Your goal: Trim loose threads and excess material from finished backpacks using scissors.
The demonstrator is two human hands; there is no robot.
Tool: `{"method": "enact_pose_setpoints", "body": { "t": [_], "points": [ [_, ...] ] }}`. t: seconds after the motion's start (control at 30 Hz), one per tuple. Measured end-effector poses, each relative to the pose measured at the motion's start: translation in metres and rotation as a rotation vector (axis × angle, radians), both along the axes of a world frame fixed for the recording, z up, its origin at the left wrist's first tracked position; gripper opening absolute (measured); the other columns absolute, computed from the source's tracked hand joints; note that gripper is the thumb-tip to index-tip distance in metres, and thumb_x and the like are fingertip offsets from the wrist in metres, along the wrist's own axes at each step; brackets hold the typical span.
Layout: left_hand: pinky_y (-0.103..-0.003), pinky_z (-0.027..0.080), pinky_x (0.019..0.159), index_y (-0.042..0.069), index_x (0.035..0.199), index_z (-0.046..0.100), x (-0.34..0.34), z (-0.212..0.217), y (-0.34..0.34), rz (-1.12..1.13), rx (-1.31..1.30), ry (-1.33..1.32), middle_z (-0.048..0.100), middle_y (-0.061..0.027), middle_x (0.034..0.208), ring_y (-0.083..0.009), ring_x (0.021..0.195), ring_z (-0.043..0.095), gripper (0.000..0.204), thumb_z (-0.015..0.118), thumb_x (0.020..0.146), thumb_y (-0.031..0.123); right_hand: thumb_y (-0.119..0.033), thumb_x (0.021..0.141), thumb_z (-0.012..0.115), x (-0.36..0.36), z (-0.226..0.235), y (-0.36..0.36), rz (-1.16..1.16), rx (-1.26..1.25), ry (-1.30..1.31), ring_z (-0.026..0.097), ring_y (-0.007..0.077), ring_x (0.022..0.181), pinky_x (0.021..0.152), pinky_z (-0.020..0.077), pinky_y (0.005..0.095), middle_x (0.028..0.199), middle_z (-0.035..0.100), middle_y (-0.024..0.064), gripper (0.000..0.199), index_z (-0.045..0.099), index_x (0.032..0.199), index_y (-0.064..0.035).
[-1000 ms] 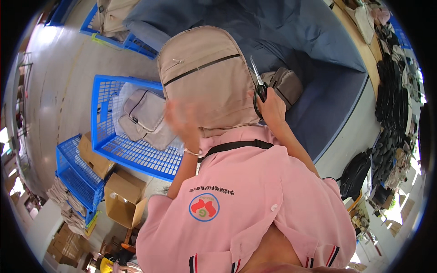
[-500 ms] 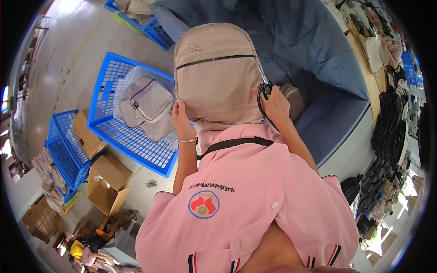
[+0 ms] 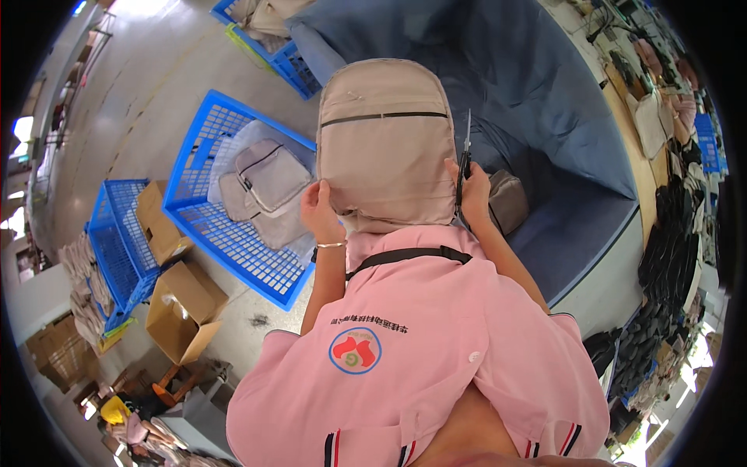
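Head cam: blue crate (image 3: pixel 226 254) holds lt-grey zip bag (image 3: pixel 278 185), L hand (image 3: pixel 320 212) beige bag (image 3: pixel 385 159).

Pale gray flr (image 3: pixel 167 93) w/ bright glare (image 3: pixel 144 6) nr top L.

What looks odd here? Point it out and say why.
A dark smudge marks the pale floor right of the open cardboard box; it stands out against the lighter surface, though its cause is unclear. The beige backpack shows no obvious tear.
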State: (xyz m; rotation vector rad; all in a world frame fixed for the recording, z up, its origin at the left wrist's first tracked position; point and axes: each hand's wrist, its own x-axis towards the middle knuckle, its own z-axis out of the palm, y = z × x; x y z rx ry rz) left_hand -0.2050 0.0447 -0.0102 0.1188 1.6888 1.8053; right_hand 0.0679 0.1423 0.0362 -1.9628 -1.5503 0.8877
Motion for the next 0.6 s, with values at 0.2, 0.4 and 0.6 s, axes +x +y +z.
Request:
{"method": "enact_pose_setpoints", "body": {
  "t": [0.2,0.4,0.6],
  "points": [
    [-0.024,0.047,0.081,0.004,0.105,0.065,-0.021,-0.008,0.01,-0.103,-0.076,-0.245,0.066,0.0007,0.097,-0.0096,0.09,0.06,0.022,0.073,0.091,0.018,-0.052,0.087,0.071,-0.008,-0.019,-0.001,0.018,0.078,0.031,0.053,0.0178,0.058,0.058,0.0438,0.0358,0.061,0.055,0.0123,0.058,0.056,0.076,0.0031],
    [-0.023,0.045,0.078,0.005,0.104,0.066,-0.036,0.022,0.048,-0.132,0.157,-0.328,0.066,0.0019,0.094,-0.0088,0.085,0.058,0.02,0.075,0.089,0.015,-0.045,0.091,0.068,-0.013,-0.031,-0.012,0.029,0.115,0.196,0.054,0.0268,0.063,0.065,0.0462,0.0407,0.068,0.057,0.0202,0.053,0.055,0.08,0.0053],
    [-0.023,0.046,0.072,0.004,0.094,0.072,-0.025,0.112,0.092,-0.271,0.35,0.114,0.065,0.003,0.092,-0.008,0.081,0.057,0.008,0.074,0.088,0.008,-0.031,0.094,0.069,-0.01,-0.007,-0.028,-0.069,0.037,0.601,0.044,0.0098,0.053,0.052,0.0406,0.0287,0.061,0.052,0.0031,0.037,0.055,0.08,-0.0001]
  ]
}}
